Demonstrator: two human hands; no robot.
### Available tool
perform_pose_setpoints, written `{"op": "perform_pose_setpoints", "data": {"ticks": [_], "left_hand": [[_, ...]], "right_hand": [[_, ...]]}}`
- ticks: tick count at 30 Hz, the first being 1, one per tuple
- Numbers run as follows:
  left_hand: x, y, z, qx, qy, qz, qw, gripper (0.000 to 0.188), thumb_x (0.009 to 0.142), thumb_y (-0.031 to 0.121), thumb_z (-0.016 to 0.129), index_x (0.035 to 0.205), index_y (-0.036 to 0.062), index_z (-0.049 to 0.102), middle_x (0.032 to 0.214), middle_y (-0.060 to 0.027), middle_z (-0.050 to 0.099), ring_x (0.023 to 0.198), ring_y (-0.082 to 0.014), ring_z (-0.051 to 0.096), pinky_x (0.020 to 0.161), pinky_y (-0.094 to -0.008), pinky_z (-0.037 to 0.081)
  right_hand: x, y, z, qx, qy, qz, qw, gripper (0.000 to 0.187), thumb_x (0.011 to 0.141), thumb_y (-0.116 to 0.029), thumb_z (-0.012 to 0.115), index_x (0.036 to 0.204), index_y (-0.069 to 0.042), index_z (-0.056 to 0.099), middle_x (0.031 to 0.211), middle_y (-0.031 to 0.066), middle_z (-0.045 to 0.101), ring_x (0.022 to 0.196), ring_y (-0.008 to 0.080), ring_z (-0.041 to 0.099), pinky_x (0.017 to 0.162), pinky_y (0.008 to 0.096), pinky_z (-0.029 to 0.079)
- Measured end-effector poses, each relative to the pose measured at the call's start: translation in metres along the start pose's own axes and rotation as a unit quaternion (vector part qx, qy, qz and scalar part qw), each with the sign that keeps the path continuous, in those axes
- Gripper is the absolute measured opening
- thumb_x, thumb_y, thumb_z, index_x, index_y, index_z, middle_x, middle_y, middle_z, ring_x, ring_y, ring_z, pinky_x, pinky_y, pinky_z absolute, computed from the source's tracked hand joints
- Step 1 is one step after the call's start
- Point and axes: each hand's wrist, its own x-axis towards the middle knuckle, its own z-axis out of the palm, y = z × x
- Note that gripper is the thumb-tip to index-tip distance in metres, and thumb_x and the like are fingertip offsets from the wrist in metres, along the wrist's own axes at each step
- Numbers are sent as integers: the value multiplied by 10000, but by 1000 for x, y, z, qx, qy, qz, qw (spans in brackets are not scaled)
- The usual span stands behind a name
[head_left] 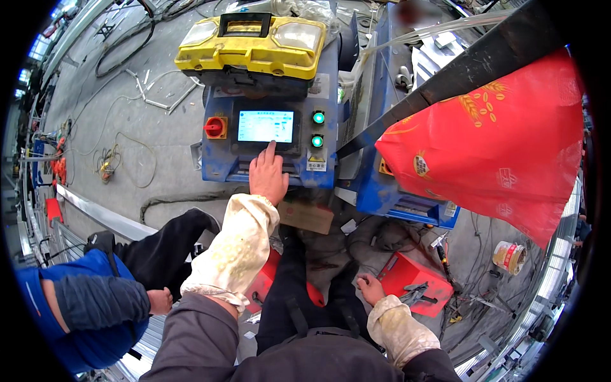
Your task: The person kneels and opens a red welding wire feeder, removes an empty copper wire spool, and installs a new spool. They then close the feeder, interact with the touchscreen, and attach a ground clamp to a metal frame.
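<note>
A lit touchscreen (265, 126) is set in the top of a blue machine (219, 162). My left hand (268, 177) reaches up to it, palm down, with the index finger stretched out and its tip at the screen's lower edge; nothing is held in it. To the screen's left is a red rotary switch (215, 127) on a yellow plate, and to its right are two green lit buttons (317, 129), one above the other. Beside my right thigh, my right hand (370, 288) hangs with its fingers loosely curled and nothing visible in them.
A yellow toolbox (254, 48) sits on the machine's far end. A red printed sheet (490, 140) hangs from a dark slanted bar (445, 83) on the right. Another person in blue (83, 305) is close on my left. Cables, red boxes (417, 283) and a bucket (509, 256) lie around.
</note>
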Motion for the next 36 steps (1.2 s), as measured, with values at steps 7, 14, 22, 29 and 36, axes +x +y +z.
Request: {"op": "perform_pose_setpoints", "data": {"ticks": [7, 14, 22, 29, 36], "left_hand": [[-32, 13, 12, -35, 9, 14, 999, 414, 744, 193, 764, 1096, 62, 590, 1538, -176, 329, 1386, -330, 369, 1113, -454, 323], [-46, 20, 25, -41, -22, 12, 999, 425, 755, 208, 760, 1115, 62, 587, 1527, -172, 350, 1381, -333, 376, 1114, -455, 322], [-41, 21, 24, -63, -11, 19, 998, 420, 755, 192, 752, 1116, 62, 580, 1522, -179, 355, 1343, -347, 413, 1084, -460, 350], [-22, 20, 11, -52, 29, -14, 998, 408, 743, 209, 763, 1084, 64, 590, 1515, -138, 372, 1336, -307, 409, 1051, -435, 374], [6, 3, 1, 13, -2, -18, 1000, 416, 732, 217, 774, 1091, 82, 612, 1473, -94, 421, 1326, -279, 418, 1034, -429, 393]], "right_hand": [[-4, 30, -25, -12, 29, 15, 999, 327, 934, -207, 617, 1161, 28, 628, 882, 95, 688, 764, 147, 665, 696, 291, 529], [-8, 33, -23, -22, 15, 11, 1000, 342, 937, -226, 613, 1161, 33, 622, 914, 106, 695, 796, 161, 680, 693, 297, 530], [-11, 37, -18, 13, -3, 16, 1000, 344, 946, -222, 608, 1192, 19, 609, 904, 85, 683, 760, 127, 650, 618, 260, 493], [-28, 8, -32, 28, 11, 54, 998, 339, 936, -242, 616, 1155, 17, 637, 881, 94, 699, 782, 152, 662, 706, 305, 530], [-21, 16, -31, 27, 8, 50, 998, 318, 947, -228, 606, 1151, 15, 622, 859, 73, 670, 736, 125, 625, 641, 273, 500]]}}
